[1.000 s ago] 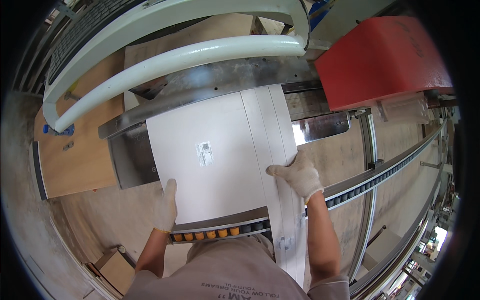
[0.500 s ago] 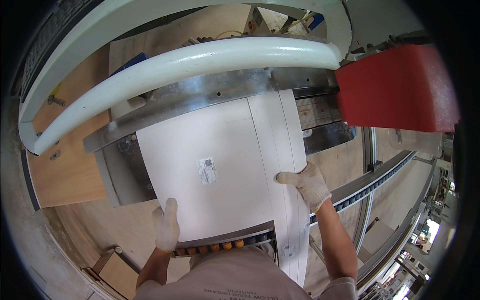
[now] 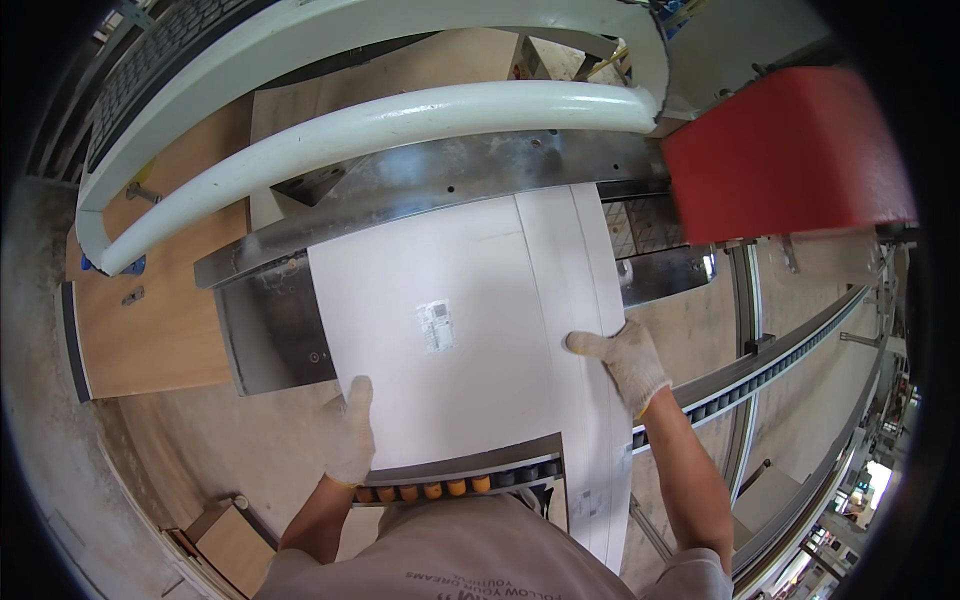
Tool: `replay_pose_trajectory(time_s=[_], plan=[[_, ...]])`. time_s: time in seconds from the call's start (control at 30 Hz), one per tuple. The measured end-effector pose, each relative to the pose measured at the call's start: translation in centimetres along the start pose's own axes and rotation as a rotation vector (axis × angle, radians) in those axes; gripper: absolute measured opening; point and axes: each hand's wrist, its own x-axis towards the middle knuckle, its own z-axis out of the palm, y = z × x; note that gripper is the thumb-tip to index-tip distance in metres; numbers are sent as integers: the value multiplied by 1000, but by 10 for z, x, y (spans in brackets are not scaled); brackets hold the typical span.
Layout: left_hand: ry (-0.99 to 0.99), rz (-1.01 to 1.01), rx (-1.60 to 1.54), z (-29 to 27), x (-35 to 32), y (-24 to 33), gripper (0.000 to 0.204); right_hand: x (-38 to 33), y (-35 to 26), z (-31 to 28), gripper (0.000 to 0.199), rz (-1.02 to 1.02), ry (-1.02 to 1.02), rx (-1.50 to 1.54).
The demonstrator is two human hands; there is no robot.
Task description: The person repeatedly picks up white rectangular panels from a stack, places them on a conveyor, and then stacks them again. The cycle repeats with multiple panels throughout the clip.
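Note:
A large white flat board (image 3: 450, 390) with a printed label (image 3: 436, 326) lies in front of me, its far edge against a dark metal rail (image 3: 400, 183). Along its right side runs a long white strip with lengthwise lines, reaching down past my body. My left hand (image 3: 350, 430), in a pale knitted glove, grips the board's near left edge, thumb up along it. The right hand (image 3: 630, 368), gloved the same way, holds the right edge with its thumb laid on top and the other fingers partly hidden below.
Beyond the rail curves a thick pale-green machine bar (image 3: 400, 125). A red machine housing (image 3: 790, 155) stands at the far right. Orange and black rollers (image 3: 432, 491) line the near edge, and a roller track (image 3: 760, 370) extends right. A wooden panel (image 3: 160, 320) lies at left.
The whole scene has shifted slightly right and up in the view. Both hands keep the same hold, and the board stays at about the same place against the rail.

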Motion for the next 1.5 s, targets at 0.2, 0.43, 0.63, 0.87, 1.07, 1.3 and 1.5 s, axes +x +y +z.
replay_pose_trajectory(time_s=[0.2,0.43,0.63,0.87,1.07,1.3,1.5], plan=[[-17,87,-143,14,-51,-24,57,-58,17,-31,74,81,81,-109],[-33,82,-52,24,-33,-51,58,-37,51,-47,70,10,-91,37],[-38,146,50,20,23,-35,57,22,24,-25,67,34,3,-52],[-56,-16,-116,-6,21,-12,58,22,11,10,68,-51,60,111],[-42,-6,-188,11,9,-22,58,12,14,-13,68,84,41,28],[15,-43,-208,65,26,-30,63,41,13,-58,66,68,17,-34],[-49,19,-103,138,45,-14,67,88,20,-120,65,64,37,6]])
